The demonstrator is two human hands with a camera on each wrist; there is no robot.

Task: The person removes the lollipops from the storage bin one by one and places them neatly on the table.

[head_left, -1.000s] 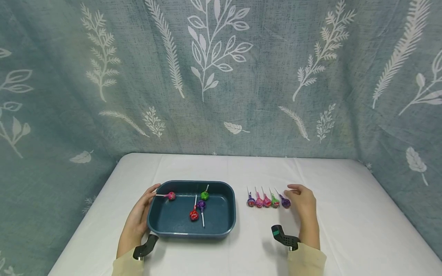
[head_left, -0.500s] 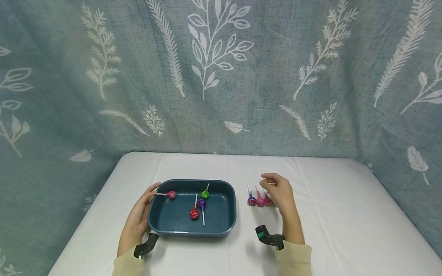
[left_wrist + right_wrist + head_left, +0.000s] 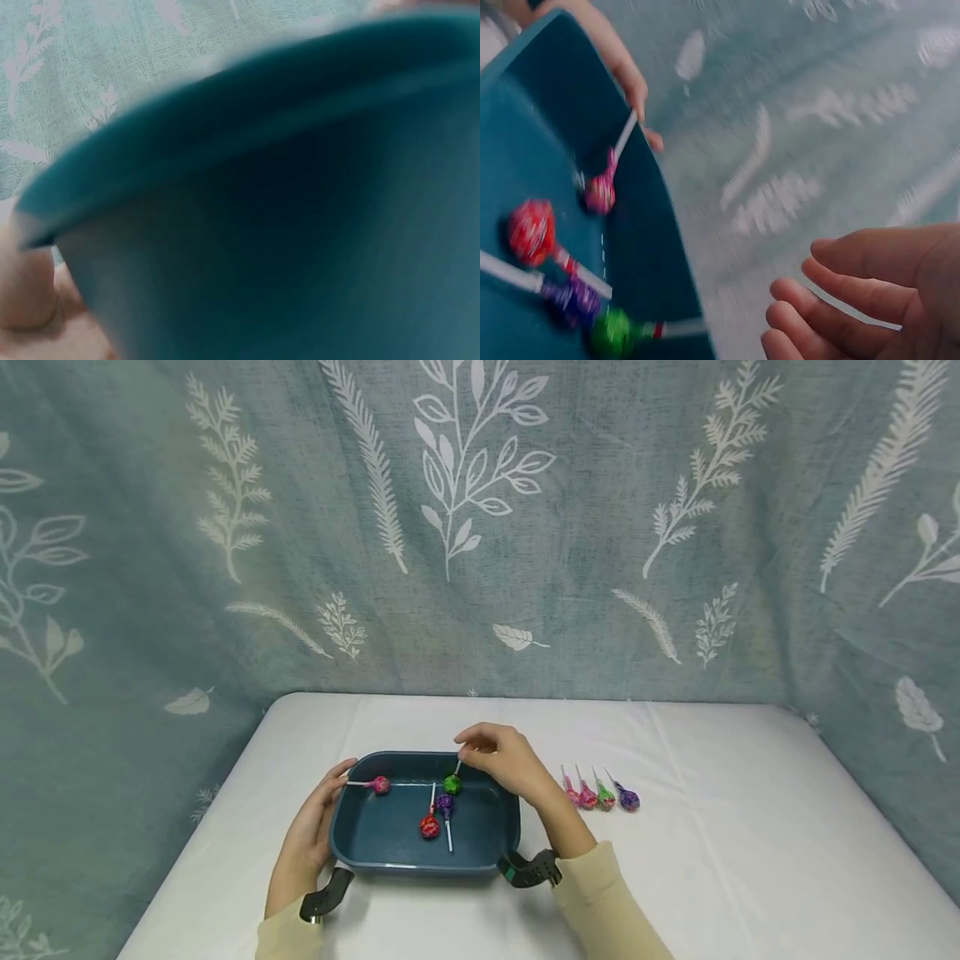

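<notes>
My left hand [image 3: 311, 827] rests along the left outer side of a dark teal tray [image 3: 390, 869], its fingertips at the back left corner. In the tray lie a pink lollipop [image 3: 381, 785], a green lollipop [image 3: 452, 784], a purple lollipop [image 3: 446, 804] and a red lollipop [image 3: 430, 826]. Over the back right rim is my right hand [image 3: 506, 760], close to the green lollipop's stick. Loosely bent, the right hand's fingers [image 3: 810, 315] show nothing between them in the right wrist view. The left wrist view shows mostly the blurred tray wall [image 3: 300, 247].
Right of the tray, a row of several lollipops lies on the white cloth [image 3: 720, 827], with a green one [image 3: 606, 799] and a purple one [image 3: 628, 799] at its right end. My right forearm covers the row's left end. A patterned curtain [image 3: 585, 527] hangs behind.
From the right end of the lollipop row, my right hand has moved left, over the row, to the tray's back rim. The left hand stays at the tray. The view has shifted slightly.
</notes>
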